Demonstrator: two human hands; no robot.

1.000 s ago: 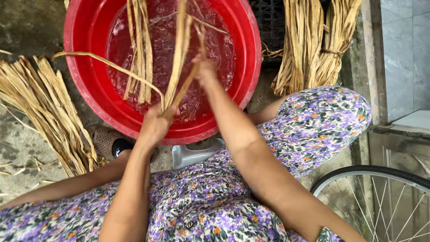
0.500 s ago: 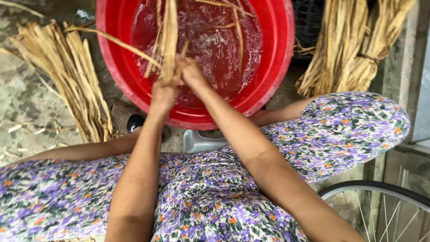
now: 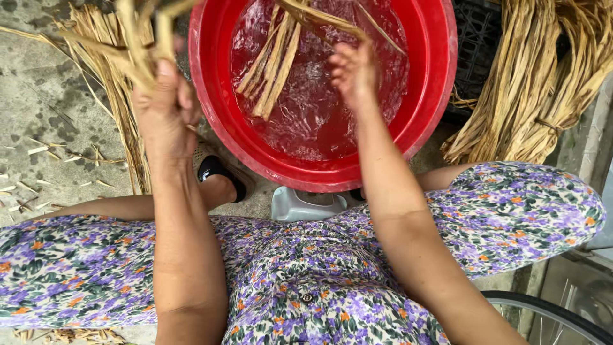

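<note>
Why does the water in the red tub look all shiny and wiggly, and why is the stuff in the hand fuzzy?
Head view: soft daylight, no hard shadows; the water in the red tub shows white glints on ripples; the dry strips in the left hand are smeared by motion blur at the top edge; the right hand is slightly soft; the flowered dress is sharp.
</note>
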